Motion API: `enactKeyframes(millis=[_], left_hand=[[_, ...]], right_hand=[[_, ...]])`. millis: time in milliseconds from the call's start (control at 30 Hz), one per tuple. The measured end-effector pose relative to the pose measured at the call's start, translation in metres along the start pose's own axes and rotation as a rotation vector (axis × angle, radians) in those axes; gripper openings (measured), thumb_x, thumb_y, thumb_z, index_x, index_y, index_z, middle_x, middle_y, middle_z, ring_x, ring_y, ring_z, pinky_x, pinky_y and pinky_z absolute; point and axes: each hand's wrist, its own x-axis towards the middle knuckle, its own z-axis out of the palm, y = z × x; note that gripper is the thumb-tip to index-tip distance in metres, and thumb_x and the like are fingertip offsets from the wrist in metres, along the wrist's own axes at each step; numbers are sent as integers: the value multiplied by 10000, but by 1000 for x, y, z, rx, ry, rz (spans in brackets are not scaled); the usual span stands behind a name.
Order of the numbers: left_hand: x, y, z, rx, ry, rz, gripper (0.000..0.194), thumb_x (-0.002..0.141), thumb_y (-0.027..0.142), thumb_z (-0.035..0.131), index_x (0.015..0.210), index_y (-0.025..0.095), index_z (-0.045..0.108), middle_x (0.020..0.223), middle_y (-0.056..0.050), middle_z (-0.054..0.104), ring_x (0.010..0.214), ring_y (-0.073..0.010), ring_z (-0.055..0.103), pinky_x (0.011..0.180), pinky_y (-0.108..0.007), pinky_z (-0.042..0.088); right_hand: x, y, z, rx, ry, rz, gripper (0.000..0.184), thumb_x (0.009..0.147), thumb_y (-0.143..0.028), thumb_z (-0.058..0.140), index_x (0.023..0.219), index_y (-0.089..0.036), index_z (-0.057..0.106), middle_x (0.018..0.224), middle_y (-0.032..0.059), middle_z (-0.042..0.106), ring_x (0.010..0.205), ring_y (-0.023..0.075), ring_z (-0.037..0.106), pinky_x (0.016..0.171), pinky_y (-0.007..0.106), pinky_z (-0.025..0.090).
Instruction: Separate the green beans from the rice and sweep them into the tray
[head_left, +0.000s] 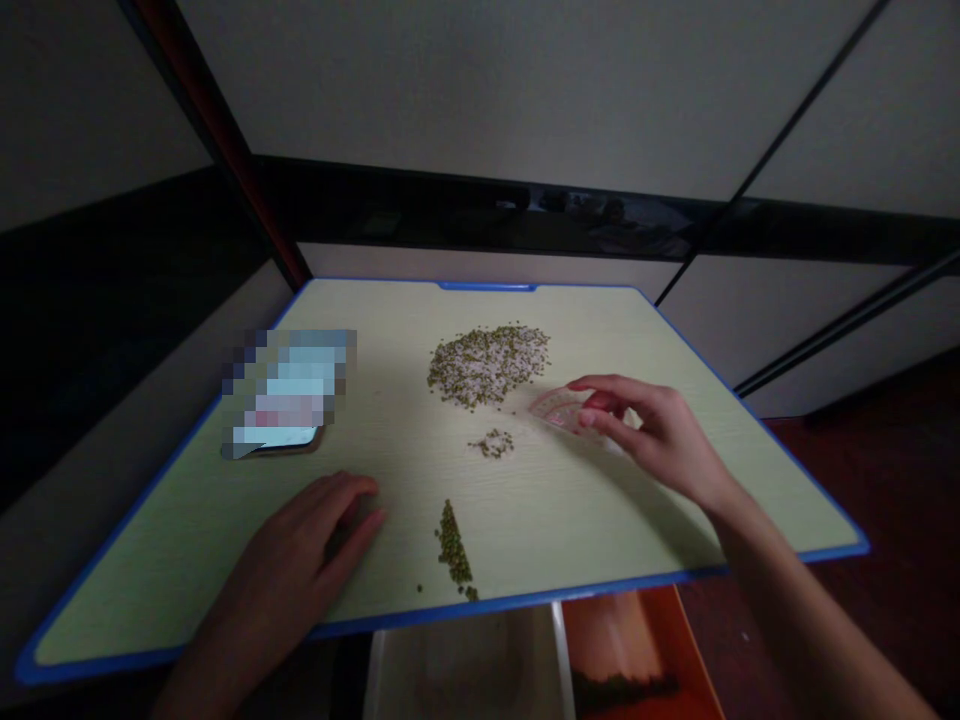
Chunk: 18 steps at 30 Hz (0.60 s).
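Observation:
My right hand [637, 430] is closed on a clear plastic protractor [553, 408], pinched between thumb and fingers and tilted just above the table. Just beyond it lies a large pile of green beans mixed with white grains [491, 362]; they look like mung beans and rice. A small mixed cluster [495, 443] lies left of the protractor, nearer to me. Close to the front edge is a narrow wedge of green beans [453, 548]. My left hand [319, 535] rests on the table left of that wedge, open, thumb and fingers apart and holding nothing.
The pale table [600, 530] has a raised blue rim. A phone [292, 400], mostly blurred out, stands at the left. Below the front edge are a whitish container [559, 650] and an orange container [630, 635] with something dark inside. Cabinet panels [480, 90] rise behind.

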Motion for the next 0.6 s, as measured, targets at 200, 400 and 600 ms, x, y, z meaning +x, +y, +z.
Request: enactKeyframes(millis=[200,400,600], left_hand=[[-2,-2,1,32,39,-48,421,813,562,407,857,207,630,851,-40,679,770,-172,645,718,-279,525],[-6,-5,2,103,109,-27,446,824,580,369,835,227,642,824,-28,698,726,-162,668,675,-266,555],[-12,-19,10,152,153,73,340,841,530,393,904,269,602,848,4,675,723,-145,654,720,-250,551]], right_hand=[[41,40,-14,174,-121,93,332,715,-336,659,960,-114,644,649,14,606,564,120,534,524,239,405],[14,16,23,375,-24,346,211,703,-308,635,737,-177,473,555,-37,527,450,83,459,421,199,349],[-18,3,46,287,-47,410,159,807,-305,526,744,-199,426,505,-51,480,420,79,404,389,195,282]])
